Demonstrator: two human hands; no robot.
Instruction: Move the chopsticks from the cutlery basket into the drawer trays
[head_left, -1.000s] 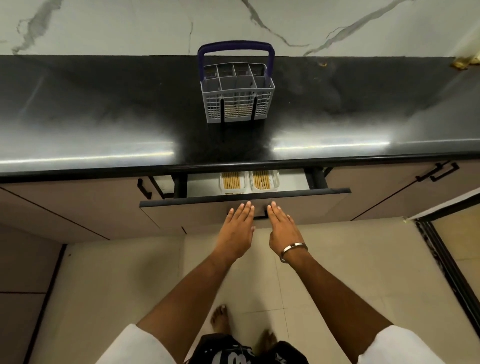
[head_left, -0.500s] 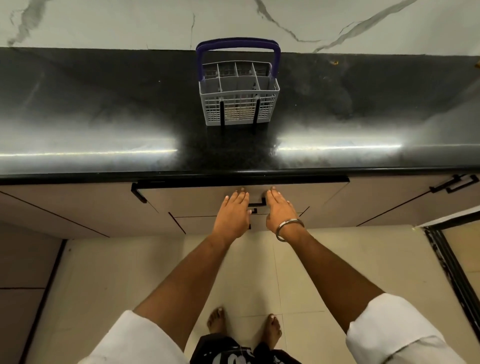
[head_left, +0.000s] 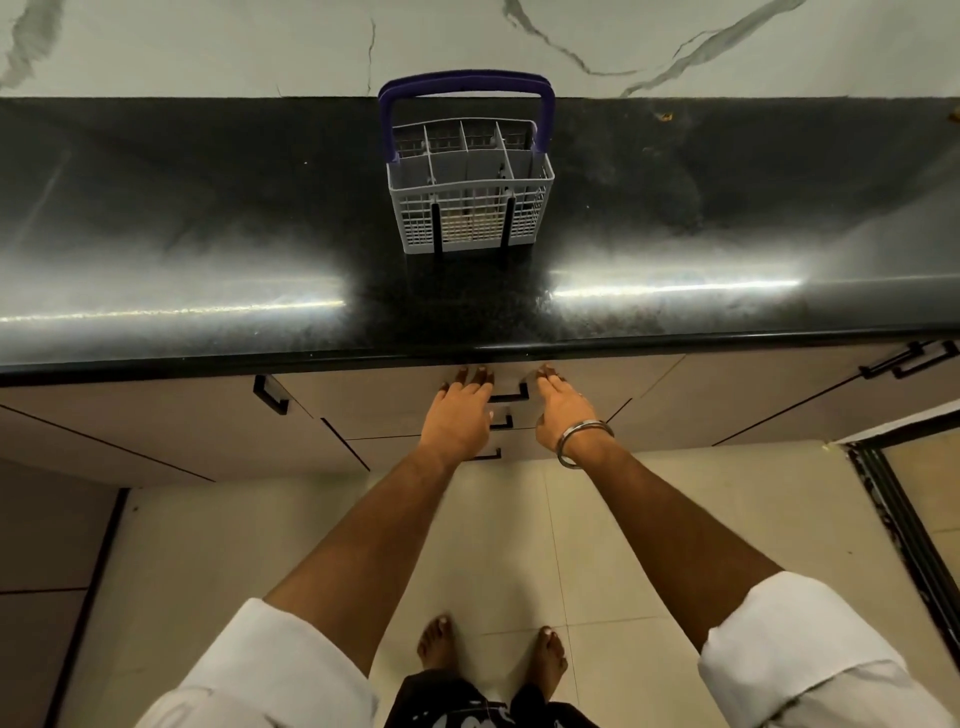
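Note:
A grey cutlery basket (head_left: 470, 208) with a purple handle stands on the black countertop (head_left: 208, 234), near the middle. No chopsticks stick up from its compartments. The beige top drawer (head_left: 374, 395) under the counter edge is closed, so its trays and the chopsticks in them are hidden. My left hand (head_left: 460, 410) lies flat against the drawer front with straight fingers, just left of the black handle (head_left: 511, 397). My right hand (head_left: 563, 408), with a metal bracelet on the wrist, lies flat just right of that handle. Both hands hold nothing.
More beige cabinet fronts with black handles (head_left: 271, 396) run left and right (head_left: 909, 358) under the counter. A marble wall (head_left: 675, 41) backs the countertop. Pale floor tiles and my bare feet (head_left: 488, 649) are below. A dark door frame (head_left: 893, 519) stands at the right.
The drawer, open a second ago with chopsticks showing in two trays, has been pushed fully closed by both flat hands. The hands moved forward with it.

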